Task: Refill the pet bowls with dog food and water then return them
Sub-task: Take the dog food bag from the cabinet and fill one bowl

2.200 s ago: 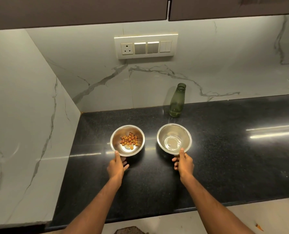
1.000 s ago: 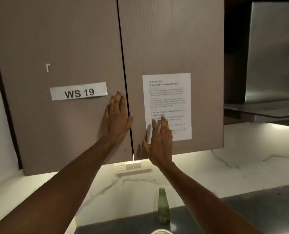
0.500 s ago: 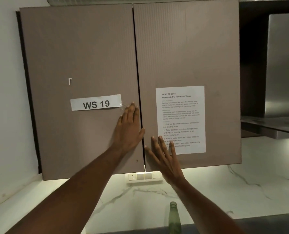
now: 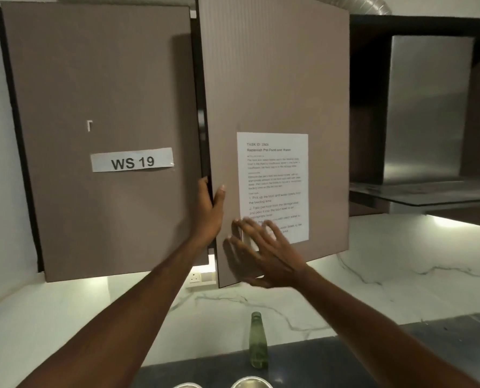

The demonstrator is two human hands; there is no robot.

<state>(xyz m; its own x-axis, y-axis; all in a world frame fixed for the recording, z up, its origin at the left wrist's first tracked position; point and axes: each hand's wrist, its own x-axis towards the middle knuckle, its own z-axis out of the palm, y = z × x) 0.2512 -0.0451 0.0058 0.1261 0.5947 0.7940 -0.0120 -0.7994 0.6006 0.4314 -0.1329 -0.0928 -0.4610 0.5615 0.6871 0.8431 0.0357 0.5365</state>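
Bowls point(image 4: 251, 382) are barely in shot, just two steel rims poking up at the bottom edge, sitting on the dark surface point(image 4: 331, 368) side by side, so you can't see what's in either one. Biggest thing in front of you is the wall cabinet: the left door point(image 4: 93, 135) is flat and closed, with a "WS 19" label point(image 4: 132, 163) stuck on it, and the right door point(image 4: 275, 79) is swung out a bit toward you, leaving a dark gap between the two. A printed task sheet point(image 4: 273, 177) is taped on that right door. Off to the right there's a shiny metal hood point(image 4: 429, 107) over the marble wall point(image 4: 401, 275).

Your left hand point(image 4: 209, 211) is wrapped round the inner edge of the right door, fingers tucked behind it and thumb on the front, so it's gripping the door. Your right hand point(image 4: 264, 256) is spread, fingers straight and fanned, over the lower part of the same door, covering the bottom corner of the sheet; it's blurry, so can't tell if it actually touches.

Below your hands, a green bottle point(image 4: 257, 343) stands upright on the surface against the wall, just behind the bowls. A white wall socket point(image 4: 196, 278) peeks out under the cabinet.
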